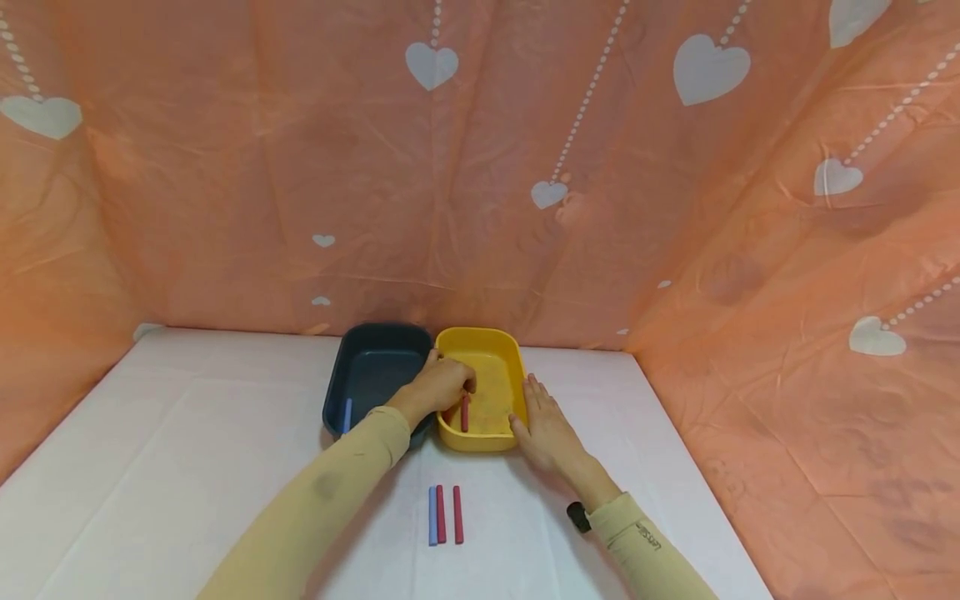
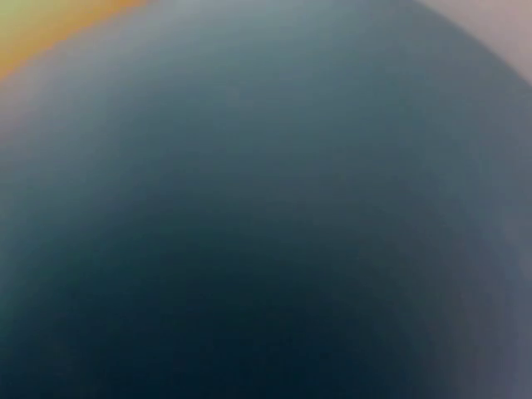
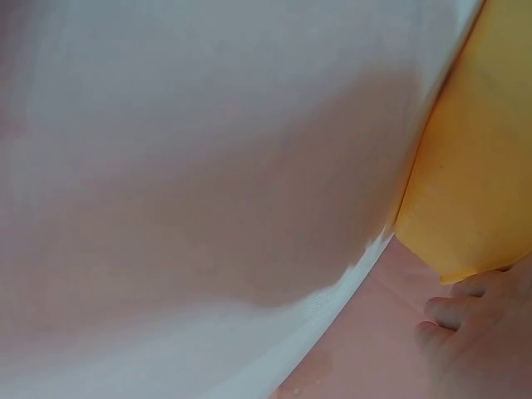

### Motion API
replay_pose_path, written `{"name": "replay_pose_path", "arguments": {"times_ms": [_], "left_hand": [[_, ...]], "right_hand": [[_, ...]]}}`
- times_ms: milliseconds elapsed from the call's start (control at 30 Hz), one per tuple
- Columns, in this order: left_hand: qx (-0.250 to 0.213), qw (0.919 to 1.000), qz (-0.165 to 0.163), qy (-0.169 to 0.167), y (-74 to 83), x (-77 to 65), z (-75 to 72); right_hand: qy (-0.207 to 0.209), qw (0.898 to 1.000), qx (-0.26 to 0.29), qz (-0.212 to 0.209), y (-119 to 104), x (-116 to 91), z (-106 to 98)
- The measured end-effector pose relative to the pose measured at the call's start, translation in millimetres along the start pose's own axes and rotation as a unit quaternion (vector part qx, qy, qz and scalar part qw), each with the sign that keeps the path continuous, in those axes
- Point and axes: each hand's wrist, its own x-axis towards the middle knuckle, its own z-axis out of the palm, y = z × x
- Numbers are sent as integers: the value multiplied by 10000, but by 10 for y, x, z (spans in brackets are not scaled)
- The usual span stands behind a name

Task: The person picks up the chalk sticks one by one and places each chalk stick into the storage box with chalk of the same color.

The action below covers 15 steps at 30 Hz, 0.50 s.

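Observation:
My left hand (image 1: 441,385) reaches across the dark blue tray into the yellow tray (image 1: 480,443). Its curled fingers pinch the upper end of a red chalk stick (image 1: 465,415), whose lower part shows inside the yellow tray. My right hand (image 1: 551,433) lies against that tray's right side with fingers straight and the thumb at the rim; in the right wrist view, fingers (image 3: 465,312) show by the yellow wall. A blue chalk stick (image 1: 347,415) leans in the dark blue tray (image 1: 335,375), partly hidden by my left sleeve. The left wrist view is a dark blur.
In front of the trays, a blue chalk stick (image 1: 432,517) and two red chalk sticks (image 1: 441,514) lie side by side on the white tablecloth (image 1: 225,417). An orange curtain with white hearts (image 1: 480,250) stands behind the trays and along both sides.

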Motion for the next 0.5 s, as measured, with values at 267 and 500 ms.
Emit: {"name": "replay_pose_path", "arguments": {"times_ms": [267, 500], "left_hand": [[266, 9993, 186, -162, 15, 24, 29], [141, 9997, 72, -178, 14, 33, 51]], "right_hand": [[-15, 10000, 1, 24, -9, 1, -4], [-29, 10000, -11, 34, -7, 3, 6]]}}
